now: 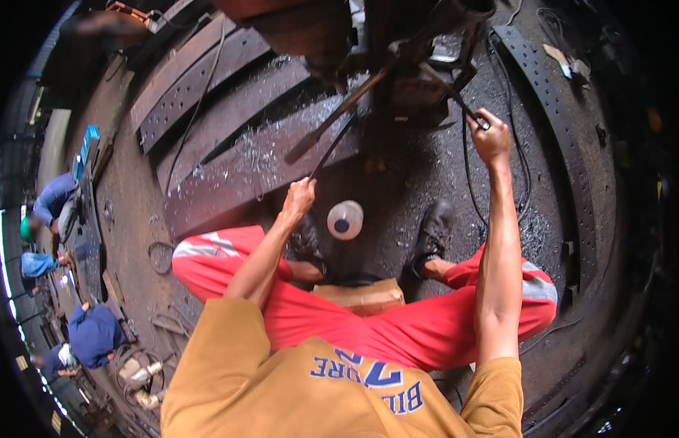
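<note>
My left hand (301, 197) is closed around the lower end of a thin dark rod (332, 150), which slants up toward the machine. On the right, my right hand (491, 137) grips the end of a dark lever handle (449, 91) that comes out of the machine. The dark, heavy machine (412, 95) stands in front of me, blurred in its upper part. A thicker brown bar (325, 131) sticks out of it toward the lower left, apart from both hands. Between my shoes is a whitish round container (352, 212) with a dark round spot.
Long steel beams (244, 157) lie at the left, sprinkled with metal shavings. A curved-looking steel piece with rows of holes (566, 139) runs along the right. Black cable (528, 171) loops beside my right arm. Several people (95, 336) work far left. I sit over a cardboard piece (365, 296).
</note>
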### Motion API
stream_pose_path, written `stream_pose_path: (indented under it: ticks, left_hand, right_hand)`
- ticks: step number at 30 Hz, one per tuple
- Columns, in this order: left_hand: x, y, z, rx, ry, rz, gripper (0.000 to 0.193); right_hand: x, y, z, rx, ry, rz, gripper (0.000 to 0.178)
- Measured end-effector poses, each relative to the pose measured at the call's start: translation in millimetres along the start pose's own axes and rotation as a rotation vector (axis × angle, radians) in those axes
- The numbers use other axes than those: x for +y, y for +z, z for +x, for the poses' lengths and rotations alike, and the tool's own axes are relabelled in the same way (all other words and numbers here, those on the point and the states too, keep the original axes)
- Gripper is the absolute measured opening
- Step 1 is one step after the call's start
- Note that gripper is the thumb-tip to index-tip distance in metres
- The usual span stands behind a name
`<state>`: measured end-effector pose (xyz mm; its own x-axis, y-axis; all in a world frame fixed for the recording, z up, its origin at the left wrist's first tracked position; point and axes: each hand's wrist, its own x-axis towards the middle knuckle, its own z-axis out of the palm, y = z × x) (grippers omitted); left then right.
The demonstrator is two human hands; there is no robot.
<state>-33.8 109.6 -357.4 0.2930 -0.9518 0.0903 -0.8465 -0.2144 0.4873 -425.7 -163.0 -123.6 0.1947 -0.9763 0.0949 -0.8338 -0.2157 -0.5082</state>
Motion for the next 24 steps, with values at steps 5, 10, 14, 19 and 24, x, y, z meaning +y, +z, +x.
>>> stream_pose_path:
  ticks: [5,10,14,19,24]
  left_hand:
    - [14,-39,58,-0.111,0.033,-0.058,0.031]
    - [24,-9,45,-0.127,-0.061,-0.027,0.033]
    - [43,-26,81,-0.17,-0.13,-0.095,0.028]
    - [16,7,29,-0.096,0.004,-0.077,0.022]
    - [-47,-12,96,-0.104,-0.23,-0.223,0.025]
  right_hand:
    - [6,-2,-1,0.011,-0.015,-0.008,0.025]
    - [-2,4,2,0.025,-0.003,0.007,0.022]
    - [4,1,-3,0.003,0.039,0.022,0.022]
    - [14,0,0,0.093,-0.002,0.005,0.022]
    - [-11,6,3,0.025,-0.052,0.043,0.021]
